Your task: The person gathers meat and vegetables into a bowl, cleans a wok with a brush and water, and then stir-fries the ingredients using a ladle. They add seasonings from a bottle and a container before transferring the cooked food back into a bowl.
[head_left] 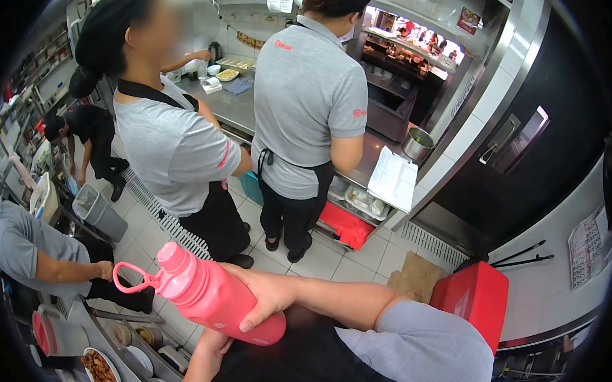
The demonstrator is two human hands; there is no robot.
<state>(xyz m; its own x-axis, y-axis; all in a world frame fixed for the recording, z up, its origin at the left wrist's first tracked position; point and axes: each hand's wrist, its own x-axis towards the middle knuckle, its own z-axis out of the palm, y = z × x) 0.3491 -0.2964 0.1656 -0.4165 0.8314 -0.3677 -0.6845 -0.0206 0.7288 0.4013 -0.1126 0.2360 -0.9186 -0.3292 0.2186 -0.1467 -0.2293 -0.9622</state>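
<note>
A pink water bottle (222,302) with a ribbed neck, a spout cap and a carry loop is held tilted in front of my black apron (292,366). My right hand (266,293) wraps around its side, thumb across the front near the base. Behind the lower left side of the bottle, my left hand (214,346) is closed against it, with most of its fingers hidden. The loop sticks out to the left of the cap.
Two people in grey shirts (309,96) stand ahead at a steel counter (239,106); two others are at left. A plate of browned food (100,373) is at lower left. A red bin (471,300) and black door (520,150) are on the right.
</note>
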